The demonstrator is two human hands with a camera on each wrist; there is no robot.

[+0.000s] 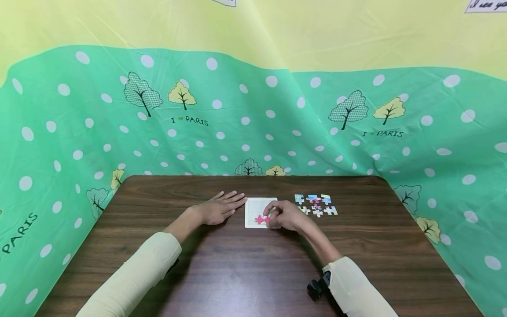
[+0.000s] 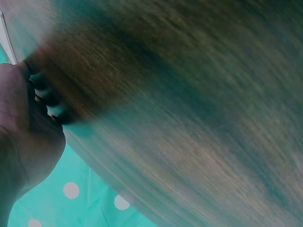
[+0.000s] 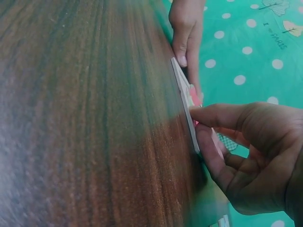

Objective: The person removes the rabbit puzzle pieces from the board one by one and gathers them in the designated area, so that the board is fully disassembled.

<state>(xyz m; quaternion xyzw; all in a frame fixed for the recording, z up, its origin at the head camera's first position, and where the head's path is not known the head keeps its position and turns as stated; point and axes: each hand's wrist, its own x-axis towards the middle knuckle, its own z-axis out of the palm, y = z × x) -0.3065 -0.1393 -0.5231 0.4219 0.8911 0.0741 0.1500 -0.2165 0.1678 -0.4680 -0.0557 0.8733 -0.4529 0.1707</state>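
A square white puzzle tray (image 1: 253, 206) lies on the table, with pink jigsaw pieces (image 1: 259, 219) set along its near side. Over the tray's near right corner, my right hand (image 1: 286, 215) pinches a puzzle piece between thumb and forefinger; the fingers cover most of it. In the right wrist view, the thumb and fingertip of the right hand (image 3: 255, 146) meet at the tray's face. My left hand (image 1: 218, 209) lies palm down on the table left of the tray, fingers straight, fingertips by its edge. In the left wrist view the left hand (image 2: 28, 132) is dark.
Several loose jigsaw pieces (image 1: 313, 199) lie in two rows right of the tray, just beyond my right hand. The brown wooden table (image 1: 237, 273) ends at a green dotted curtain (image 1: 222, 114). A black wrist device (image 1: 317, 288) hangs at the right sleeve.
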